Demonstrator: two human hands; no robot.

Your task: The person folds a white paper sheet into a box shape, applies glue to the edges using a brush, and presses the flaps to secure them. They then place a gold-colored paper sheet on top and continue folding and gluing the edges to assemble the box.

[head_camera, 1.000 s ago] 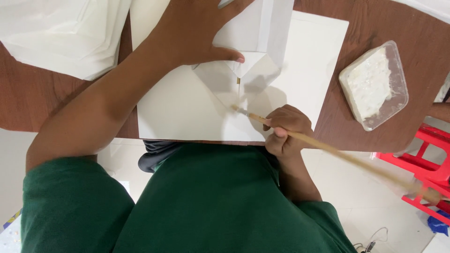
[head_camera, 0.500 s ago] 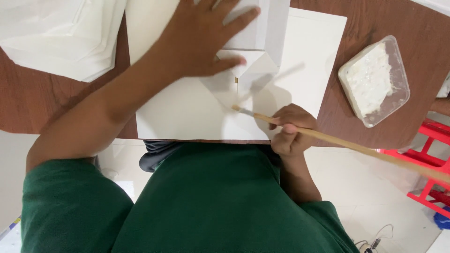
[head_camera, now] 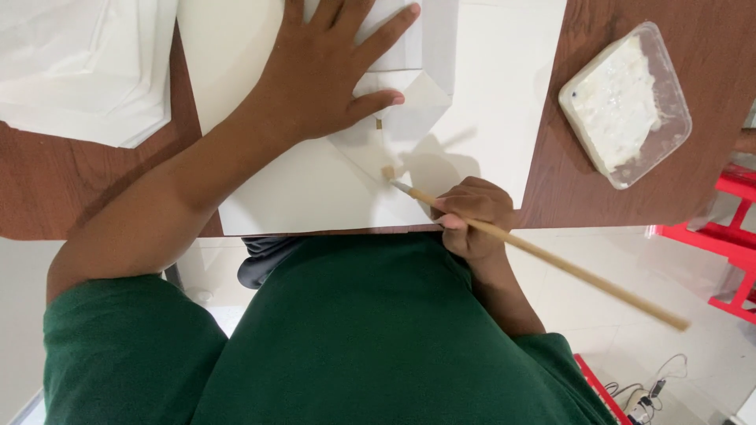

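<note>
Paper folded into a white flap (head_camera: pixel 402 118) lay on a larger white sheet (head_camera: pixel 504 94) spread over the brown wooden counter (head_camera: pixel 102 181), and everything else is placed here by that folded piece. On top of it, covering its far and left part, the left hand (head_camera: pixel 327 75) rested flat with the fingers spread and nothing clasped, the thumb reaching along the fold toward the piece's slanted edge. Just near of the folded piece, at its lower corner, the bristle tip of a wooden brush (head_camera: pixel 535 252) touched the paper. The right hand (head_camera: pixel 468 216) was closed around the brush handle close to the bristles, sitting at the near edge of the counter, while the long handle ran away from the folded piece, out past the counter edge to the right. Well to the right of the folded piece, on bare wood, stood a clear plastic tub (head_camera: pixel 626 106) holding a white paste. Far to the left of the folded piece lay a loose stack of white sheets (head_camera: pixel 79 71). Near of it, below the counter edge, the person's green shirt (head_camera: pixel 354 338) filled the view, with a red frame (head_camera: pixel 732 236) on the floor off to the right.
</note>
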